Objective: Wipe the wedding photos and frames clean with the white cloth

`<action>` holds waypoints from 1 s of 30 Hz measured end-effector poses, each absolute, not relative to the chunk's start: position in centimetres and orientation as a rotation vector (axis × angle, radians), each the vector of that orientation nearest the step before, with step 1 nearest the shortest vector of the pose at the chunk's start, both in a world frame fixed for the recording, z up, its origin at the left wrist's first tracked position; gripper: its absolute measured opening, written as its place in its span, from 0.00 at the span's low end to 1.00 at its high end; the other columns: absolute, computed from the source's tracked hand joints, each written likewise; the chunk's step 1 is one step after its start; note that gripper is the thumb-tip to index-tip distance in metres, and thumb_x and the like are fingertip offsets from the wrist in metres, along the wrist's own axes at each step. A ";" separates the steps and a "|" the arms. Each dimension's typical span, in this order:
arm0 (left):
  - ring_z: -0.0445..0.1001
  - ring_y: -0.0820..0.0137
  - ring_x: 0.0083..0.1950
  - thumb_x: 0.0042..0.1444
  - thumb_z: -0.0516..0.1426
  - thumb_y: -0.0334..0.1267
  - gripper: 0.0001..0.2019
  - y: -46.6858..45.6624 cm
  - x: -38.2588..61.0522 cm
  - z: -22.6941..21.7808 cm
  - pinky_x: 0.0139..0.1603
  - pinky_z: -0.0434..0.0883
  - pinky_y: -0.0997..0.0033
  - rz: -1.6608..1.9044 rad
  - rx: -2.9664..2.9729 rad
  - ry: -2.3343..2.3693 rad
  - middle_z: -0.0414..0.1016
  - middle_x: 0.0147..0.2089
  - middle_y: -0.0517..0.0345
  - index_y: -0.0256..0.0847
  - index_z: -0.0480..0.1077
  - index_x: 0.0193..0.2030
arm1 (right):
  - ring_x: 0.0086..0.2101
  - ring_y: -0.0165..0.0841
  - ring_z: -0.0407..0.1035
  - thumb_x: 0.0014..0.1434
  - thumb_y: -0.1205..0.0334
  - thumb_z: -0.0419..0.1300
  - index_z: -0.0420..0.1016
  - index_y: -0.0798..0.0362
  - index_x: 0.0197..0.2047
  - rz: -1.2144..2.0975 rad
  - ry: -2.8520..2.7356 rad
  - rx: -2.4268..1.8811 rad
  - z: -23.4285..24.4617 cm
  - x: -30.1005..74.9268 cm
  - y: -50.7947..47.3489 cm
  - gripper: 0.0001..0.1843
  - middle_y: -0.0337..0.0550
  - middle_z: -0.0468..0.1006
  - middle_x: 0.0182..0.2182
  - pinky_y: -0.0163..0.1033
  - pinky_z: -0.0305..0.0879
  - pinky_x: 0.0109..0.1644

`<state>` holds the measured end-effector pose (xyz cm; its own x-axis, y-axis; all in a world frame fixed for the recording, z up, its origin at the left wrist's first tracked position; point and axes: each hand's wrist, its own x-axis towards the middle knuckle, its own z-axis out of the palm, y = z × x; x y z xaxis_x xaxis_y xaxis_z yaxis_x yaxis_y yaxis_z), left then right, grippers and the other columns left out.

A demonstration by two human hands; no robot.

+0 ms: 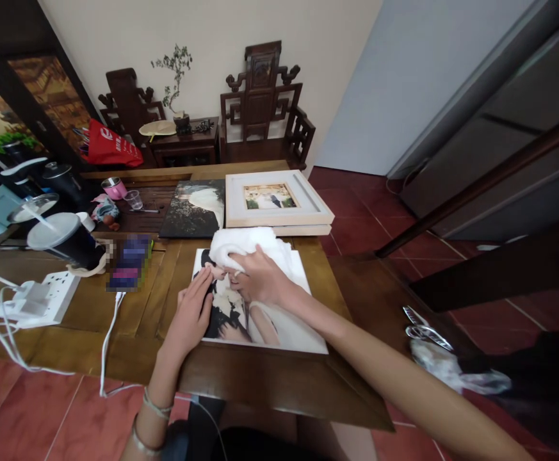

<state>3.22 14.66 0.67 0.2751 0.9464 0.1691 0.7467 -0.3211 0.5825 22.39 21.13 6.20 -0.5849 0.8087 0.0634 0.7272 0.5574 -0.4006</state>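
Observation:
A large photo print (279, 323) lies flat on the wooden table (154, 301) in front of me. My left hand (190, 314) rests flat on the print's left edge, fingers stretched out. My right hand (259, 276) is closed on a white cloth (245, 246) and presses it onto the upper part of the print.
Behind the print lie a dark photo print (195, 208) and a white picture frame (276, 200) on stacked boards. A power strip (48, 296) with cables, cups (65, 237) and a pink mug (113, 187) stand at the left. Scissors (423, 326) lie at the right. Carved chairs stand by the wall.

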 end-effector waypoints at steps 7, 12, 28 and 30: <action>0.48 0.65 0.72 0.67 0.43 0.36 0.23 14.6 3.3 0.8 0.67 0.53 0.54 0.718 2.138 1.527 0.51 0.72 0.50 0.45 0.51 0.69 | 0.64 0.50 0.48 0.54 0.72 0.52 0.70 0.58 0.52 0.464 -2.573 -1.264 4.2 22.4 17.4 0.21 0.58 0.70 0.57 0.68 0.39 0.64; 0.47 0.64 0.72 0.67 0.42 0.35 0.24 14.6 3.4 1.0 0.66 0.53 0.53 0.661 2.130 1.540 0.50 0.72 0.50 0.46 0.49 0.69 | 0.66 0.50 0.40 0.44 0.75 0.52 0.75 0.54 0.45 0.612 -2.581 -1.091 4.0 24.5 8.6 0.25 0.51 0.60 0.64 0.69 0.31 0.66; 0.50 0.66 0.72 0.68 0.44 0.41 0.24 14.4 3.1 1.7 0.70 0.50 0.56 0.887 2.019 1.455 0.53 0.71 0.54 0.46 0.51 0.69 | 0.64 0.51 0.48 0.54 0.72 0.53 0.73 0.54 0.52 0.528 -2.596 -1.376 6.0 22.5 15.7 0.21 0.55 0.68 0.59 0.69 0.42 0.63; 0.49 0.68 0.72 0.68 0.43 0.42 0.23 14.2 3.0 2.0 0.71 0.49 0.59 1.013 1.977 1.425 0.54 0.71 0.55 0.45 0.52 0.69 | 0.65 0.51 0.45 0.53 0.71 0.55 0.74 0.53 0.51 0.564 -2.676 -1.218 6.0 21.3 15.0 0.21 0.53 0.62 0.63 0.69 0.37 0.64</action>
